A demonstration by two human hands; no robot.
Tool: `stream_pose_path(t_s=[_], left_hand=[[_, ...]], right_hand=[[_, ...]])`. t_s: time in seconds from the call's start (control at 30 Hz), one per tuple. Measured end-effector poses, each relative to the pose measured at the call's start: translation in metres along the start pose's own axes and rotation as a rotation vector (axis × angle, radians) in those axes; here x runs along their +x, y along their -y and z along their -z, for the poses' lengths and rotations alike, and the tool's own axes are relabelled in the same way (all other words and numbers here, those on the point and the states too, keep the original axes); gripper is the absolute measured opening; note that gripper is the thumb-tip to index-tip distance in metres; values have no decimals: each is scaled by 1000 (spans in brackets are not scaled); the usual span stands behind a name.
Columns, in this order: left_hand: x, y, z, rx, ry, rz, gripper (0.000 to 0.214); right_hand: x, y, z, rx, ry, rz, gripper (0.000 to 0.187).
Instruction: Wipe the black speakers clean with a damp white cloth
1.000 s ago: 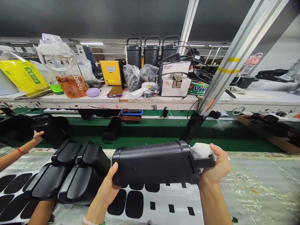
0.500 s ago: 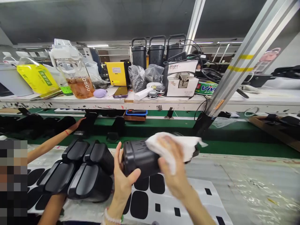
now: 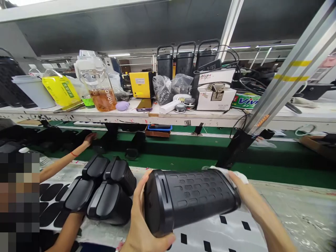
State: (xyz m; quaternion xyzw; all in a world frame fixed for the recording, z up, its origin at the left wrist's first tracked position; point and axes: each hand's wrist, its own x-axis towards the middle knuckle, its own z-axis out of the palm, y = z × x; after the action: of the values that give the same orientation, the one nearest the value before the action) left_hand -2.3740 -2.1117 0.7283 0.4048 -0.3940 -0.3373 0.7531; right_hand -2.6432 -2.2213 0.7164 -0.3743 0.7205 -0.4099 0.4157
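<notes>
I hold a black plastic housing [image 3: 191, 197] lying sideways over the bench, its perforated face up. My left hand [image 3: 141, 224] cups its near end, thumb and fingers wrapped round the rim. At the far end my right hand [image 3: 243, 192] grips it with a white cloth [image 3: 231, 173] bunched under the fingers. Several more black housings [image 3: 101, 189] lie in a cluster just to the left.
A co-worker's arm [image 3: 65, 159] reaches across the green conveyor [image 3: 183, 154] at left. A white sheet with black pads [image 3: 220, 232] lies under the housing. The back shelf [image 3: 162, 117] carries a jug, yellow box, bags and a white machine. A slanted aluminium post [image 3: 278, 89] stands at right.
The housing has turned so its perforated face is up and come closer to me. My right hand with the cloth moved from wiping its top back to the far end.
</notes>
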Motion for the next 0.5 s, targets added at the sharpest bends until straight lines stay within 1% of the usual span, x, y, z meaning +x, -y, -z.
stream_pose_path(t_s=[0.07, 0.1, 0.13, 0.17, 0.2, 0.23, 0.27, 0.33, 0.37, 0.43, 0.5], left_hand=[[2, 0, 6, -15, 52, -46, 97], [4, 0, 9, -13, 101, -84, 95], [7, 0, 12, 7, 165, -116, 94], [11, 1, 15, 40, 240, -134, 94], [15, 1, 17, 68, 308, -135, 95], [18, 2, 18, 83, 356, -112, 99], [21, 4, 19, 75, 382, -62, 105], [24, 8, 17, -2, 386, 91, 117], [24, 10, 17, -56, 394, 176, 120], [25, 14, 17, -122, 470, 318, 121], [28, 18, 19, -157, 564, 392, 116]], right_hand=[[-3, -17, 3, 212, 136, -105, 36], [-8, -23, 2, 315, 170, -166, 35], [-12, -26, 0, 417, 170, -223, 34], [-17, -26, -3, 520, 144, -262, 33], [-21, -24, -5, 611, 94, -286, 31], [-25, -21, -7, 692, 31, -281, 29], [-28, -16, -9, 763, -31, -254, 26], [-33, -7, -9, 860, -131, -176, 20], [-35, -3, -8, 872, -198, -136, 18], [-39, 3, -6, 838, -367, -64, 15], [-41, 5, -4, 790, -482, -11, 12]])
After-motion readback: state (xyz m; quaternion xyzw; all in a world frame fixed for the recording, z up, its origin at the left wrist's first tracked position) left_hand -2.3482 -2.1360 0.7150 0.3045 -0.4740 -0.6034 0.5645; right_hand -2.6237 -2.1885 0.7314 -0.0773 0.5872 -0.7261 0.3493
